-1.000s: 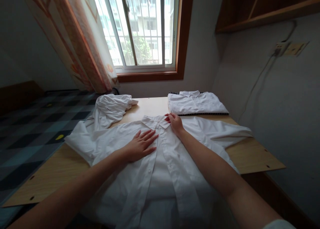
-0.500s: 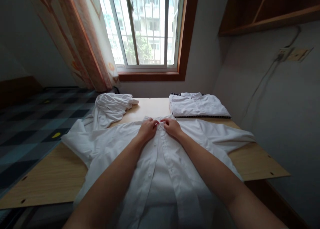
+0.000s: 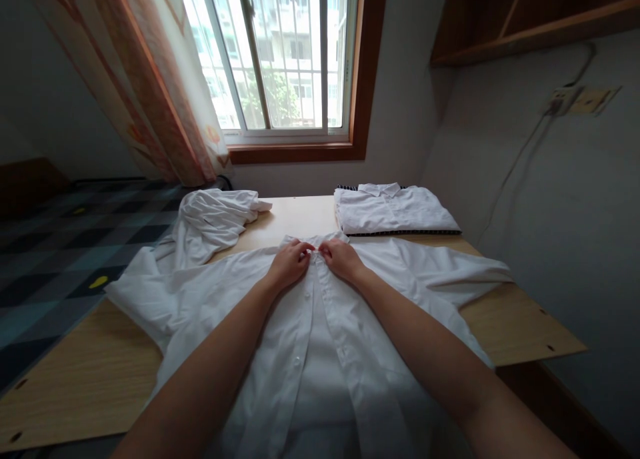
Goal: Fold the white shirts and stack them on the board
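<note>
A white button-up shirt (image 3: 240,299) lies face up across the board, collar away from me and sleeves spread to both sides. Its front hangs unbuttoned below the neck, with the two front edges apart lower down. At the collar, my left hand (image 3: 293,262) pinches the left front edge between thumb and fingers. My right hand (image 3: 340,257) pinches the other edge right beside it, the fingertips of both nearly touching. The button at the neck is hidden by my fingers.
A crumpled white garment (image 3: 213,222) lies at the back left of the wooden board (image 3: 295,212). Folded shirts (image 3: 395,209) are stacked at the back right. A bed with a checked cover (image 3: 55,265) adjoins on the left; a wall shelf (image 3: 540,32) hangs upper right.
The view has shifted slightly. Both hands stay at the collar, still pinching the shirt's front edges, with small finger movements.
</note>
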Demonstrator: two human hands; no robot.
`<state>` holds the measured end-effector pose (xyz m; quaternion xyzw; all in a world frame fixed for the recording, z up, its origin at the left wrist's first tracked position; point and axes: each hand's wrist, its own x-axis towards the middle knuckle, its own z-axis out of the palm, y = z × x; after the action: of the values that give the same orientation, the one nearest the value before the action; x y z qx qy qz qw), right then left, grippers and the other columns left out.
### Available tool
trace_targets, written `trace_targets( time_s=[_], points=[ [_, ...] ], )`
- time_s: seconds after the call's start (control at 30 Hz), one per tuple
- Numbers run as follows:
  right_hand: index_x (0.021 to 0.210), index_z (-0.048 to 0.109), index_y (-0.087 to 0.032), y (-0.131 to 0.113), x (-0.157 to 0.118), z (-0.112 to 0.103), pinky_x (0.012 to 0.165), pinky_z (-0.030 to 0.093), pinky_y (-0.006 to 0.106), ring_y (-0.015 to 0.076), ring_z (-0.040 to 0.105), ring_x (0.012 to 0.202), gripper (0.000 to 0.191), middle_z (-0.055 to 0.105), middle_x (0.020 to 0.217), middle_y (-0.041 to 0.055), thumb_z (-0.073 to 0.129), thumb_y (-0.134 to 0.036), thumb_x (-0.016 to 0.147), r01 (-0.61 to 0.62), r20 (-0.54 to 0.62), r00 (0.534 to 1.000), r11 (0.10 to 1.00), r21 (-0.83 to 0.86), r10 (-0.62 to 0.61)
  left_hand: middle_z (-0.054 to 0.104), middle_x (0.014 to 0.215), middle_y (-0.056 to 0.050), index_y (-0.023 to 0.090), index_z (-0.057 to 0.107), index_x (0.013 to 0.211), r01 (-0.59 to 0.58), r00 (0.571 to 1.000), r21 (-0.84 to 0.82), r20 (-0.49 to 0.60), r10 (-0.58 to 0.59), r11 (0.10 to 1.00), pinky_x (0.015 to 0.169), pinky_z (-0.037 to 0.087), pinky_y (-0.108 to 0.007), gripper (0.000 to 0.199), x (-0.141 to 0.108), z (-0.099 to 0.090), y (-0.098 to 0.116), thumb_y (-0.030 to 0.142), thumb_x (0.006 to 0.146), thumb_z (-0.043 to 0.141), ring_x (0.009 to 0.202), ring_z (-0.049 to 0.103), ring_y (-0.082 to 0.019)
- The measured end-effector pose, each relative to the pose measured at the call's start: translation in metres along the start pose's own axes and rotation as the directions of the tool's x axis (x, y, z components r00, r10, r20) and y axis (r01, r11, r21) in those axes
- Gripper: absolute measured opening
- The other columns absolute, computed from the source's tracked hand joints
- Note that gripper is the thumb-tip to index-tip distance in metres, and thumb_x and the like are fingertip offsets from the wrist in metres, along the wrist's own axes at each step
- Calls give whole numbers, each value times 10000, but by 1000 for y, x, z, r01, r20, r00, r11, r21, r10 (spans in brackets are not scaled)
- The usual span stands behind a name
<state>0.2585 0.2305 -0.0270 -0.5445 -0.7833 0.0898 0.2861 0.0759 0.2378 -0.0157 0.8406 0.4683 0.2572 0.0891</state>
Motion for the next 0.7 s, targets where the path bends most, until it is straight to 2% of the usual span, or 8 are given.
trace_targets(
  time_s=[0.2, 0.37, 0.57, 0.7],
  points=[
    [898, 664, -171, 10, -1, 2, 817, 431, 283, 189, 592, 871, 174, 685, 907, 72, 514, -83, 889, 20, -60, 998, 978, 209, -8, 661, 999, -80, 188, 705, 1119, -1, 1000, -9, 0, 1, 1000, 932, 494, -374, 342, -2, -2, 2, 178, 885, 456, 933, 617, -213],
    [906, 625, -184, 16, -4, -2, 729, 423, 265, 161, 561, 738, 179, 624, 778, 3, 463, -110, 885, -26, -78, 995, 910, 413, 63, 661, 1030, -84, 194, 707, 1102, -2, 1000, -32, -1, 2, 999, 933, 489, -382, 321, -2, -2, 5, 201, 905, 453, 966, 613, -220],
    [880, 614, -200, 12, -5, 0, 719, 407, 259, 158, 561, 751, 145, 613, 766, -11, 496, -123, 846, -24, -92, 994, 913, 407, 67, 644, 939, -64, 182, 711, 948, -37, 999, -105, 9, 38, 994, 792, 512, -324, 202, -3, -2, 11, 248, 881, 532, 798, 602, -175],
    [965, 595, -206, 10, -7, 1, 651, 403, 251, 144, 539, 656, 143, 572, 703, -46, 535, -173, 840, -60, -98, 988, 880, 470, 119, 642, 912, -52, 186, 686, 918, -56, 998, -94, 20, 59, 994, 780, 506, -324, 152, -2, -2, 15, 264, 870, 564, 774, 593, -171]
  ],
)
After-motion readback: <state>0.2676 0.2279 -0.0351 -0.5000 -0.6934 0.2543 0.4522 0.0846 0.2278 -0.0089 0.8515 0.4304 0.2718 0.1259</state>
